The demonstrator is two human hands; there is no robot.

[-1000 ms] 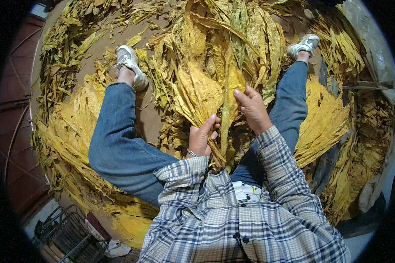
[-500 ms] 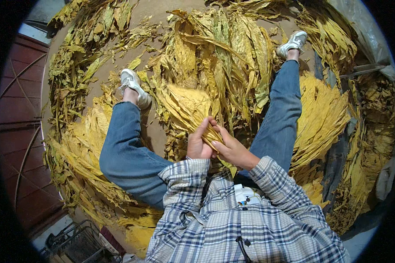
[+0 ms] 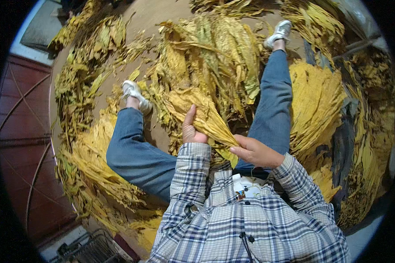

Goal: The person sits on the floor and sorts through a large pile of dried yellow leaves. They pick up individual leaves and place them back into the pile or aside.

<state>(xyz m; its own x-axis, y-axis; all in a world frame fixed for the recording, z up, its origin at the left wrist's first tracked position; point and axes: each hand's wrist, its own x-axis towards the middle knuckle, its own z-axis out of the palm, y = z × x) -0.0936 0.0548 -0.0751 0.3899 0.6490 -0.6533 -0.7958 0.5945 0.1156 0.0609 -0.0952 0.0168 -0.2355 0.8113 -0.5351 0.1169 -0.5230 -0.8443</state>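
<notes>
- Right hand (image 3: 256, 151) pinches the bundle (image 3: 202, 111) by its narrow end.
- Left hand (image 3: 193, 133) — thumb over the bundle, fingers hidden; cannot tell its grip.
- Leaf pile (image 3: 224, 57) — beyond both hands.

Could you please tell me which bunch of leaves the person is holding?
The bunch whose narrow end the right hand pinches, resting against the left hand; other leaves lie unheld.
</notes>
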